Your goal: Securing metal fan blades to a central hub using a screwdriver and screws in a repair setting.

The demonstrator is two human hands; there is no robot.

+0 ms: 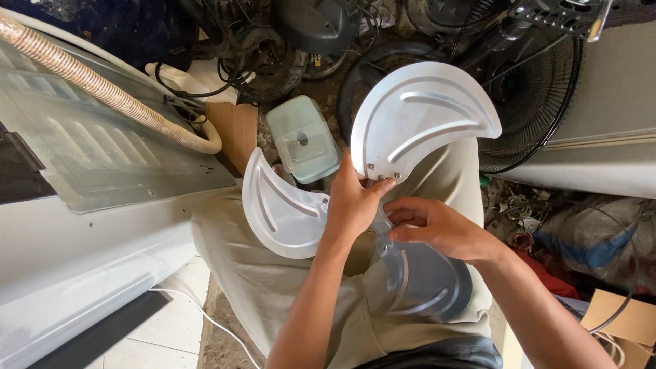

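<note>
Between the hands, over the lap: metal fan blade [383,198], hub pinched by closed left hand [353,203]. Right hand [437,225], fingers curled, working at the hub. Best gripped near the rivets, steadied, clear of sharp edges.

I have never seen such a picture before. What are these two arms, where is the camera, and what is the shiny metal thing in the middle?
There is one picture, from a camera worn on a person's head, looking down at their own lap. The left hand and right hand both hold a silver metal fan blade set near its centre, where three curved blades meet. It rests above the person's beige trousers. Around them lie a pale green plastic cover, a black wire fan guard, a white appliance panel and a ribbed hose.
</note>
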